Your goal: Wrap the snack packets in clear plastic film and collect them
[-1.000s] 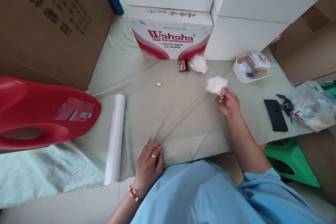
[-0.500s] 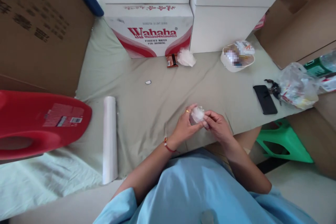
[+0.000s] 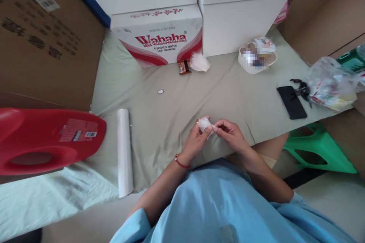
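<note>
A small crumpled bundle of clear plastic film (image 3: 204, 123) sits in my left hand (image 3: 196, 138), whose fingers and thumb close round it. What the film wraps, if anything, I cannot make out. With thumb and forefinger, my right hand (image 3: 229, 133) pinches a twisted end of the same plastic on the bundle's right side. Both hands are held over the near edge of the cloth-covered table (image 3: 176, 110). Farther back lie a whitish plastic bundle (image 3: 199, 62) and a small brown packet (image 3: 184, 67), side by side against the Wahaha carton (image 3: 162, 40).
A roll of clear plastic bags or film (image 3: 124, 152) and a red jug (image 3: 54, 140) lie to the left. At the right are a black phone (image 3: 292, 102), a plastic bag (image 3: 327, 83) and a white bowl (image 3: 251, 66). A green stool (image 3: 325, 152) stands below the edge.
My hands have shifted slightly left with the plastic bundle. My right fingers have drawn out a twisted end of it. The camera view has turned a little.
</note>
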